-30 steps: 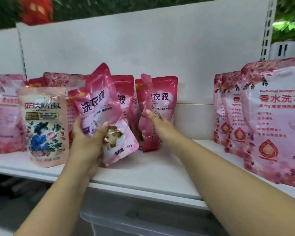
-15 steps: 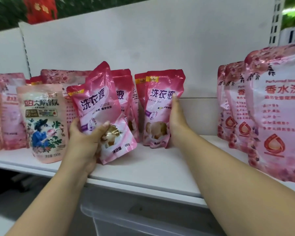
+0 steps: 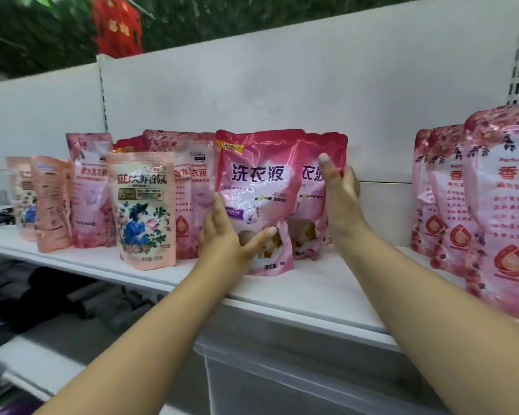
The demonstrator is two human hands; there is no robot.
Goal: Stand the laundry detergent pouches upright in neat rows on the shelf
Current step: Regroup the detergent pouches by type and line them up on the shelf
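A bright pink detergent pouch (image 3: 256,187) stands upright near the front of the white shelf (image 3: 306,290). My left hand (image 3: 228,235) grips its lower left side, thumb across the front. Right behind it stands a second pouch of the same kind (image 3: 310,205), partly hidden. My right hand (image 3: 337,196) rests flat against that pouch's right edge, fingers straight and pointing up. More pink pouches of this kind stand behind, mostly hidden.
A peach pouch with a blue flower picture (image 3: 143,209) stands left of my left hand, with pale pink pouches (image 3: 90,190) and peach ones (image 3: 50,202) beyond. Large rose-patterned pouches (image 3: 492,205) stand in a row at the right. A white back panel (image 3: 282,94) closes the shelf.
My left hand has turned the tilted front pouch upright and set it in front of the other one. My right hand stays on the rear pouch's right edge. The view has shifted left.
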